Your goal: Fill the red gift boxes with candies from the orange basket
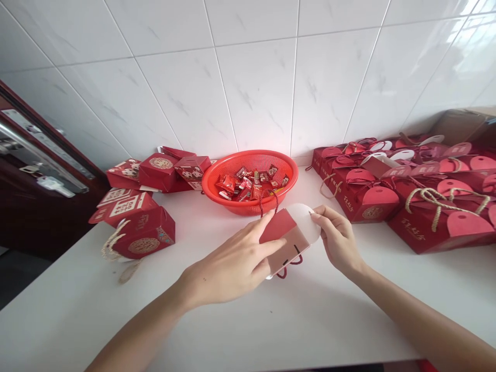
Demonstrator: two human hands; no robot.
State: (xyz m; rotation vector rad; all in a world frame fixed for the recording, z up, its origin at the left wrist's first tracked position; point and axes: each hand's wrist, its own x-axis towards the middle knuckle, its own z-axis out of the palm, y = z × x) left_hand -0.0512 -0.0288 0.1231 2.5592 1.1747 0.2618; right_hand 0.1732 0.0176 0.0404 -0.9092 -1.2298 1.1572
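Between my two hands, over the white table, is a small red and pink paper gift box [277, 225] with dark red cord handles. My left hand [236, 258] grips its left side, index finger along the top and another finger lying across the pink panel. The thumb and fingertips of my right hand [336, 235] pinch the edge of the box's rounded white flap [305, 219]. Just behind the box stands a red plastic basket [211, 178] with wrapped candies [248, 187] in it. The inside of the box is hidden from me.
Many red gift boxes with rope handles [364, 194] crowd the right side of the white table [217, 330]. Several more red boxes [143, 232] lie at the left. A tiled wall [256, 88] rises behind, and a dark door with keys [56, 186] stands at the left.
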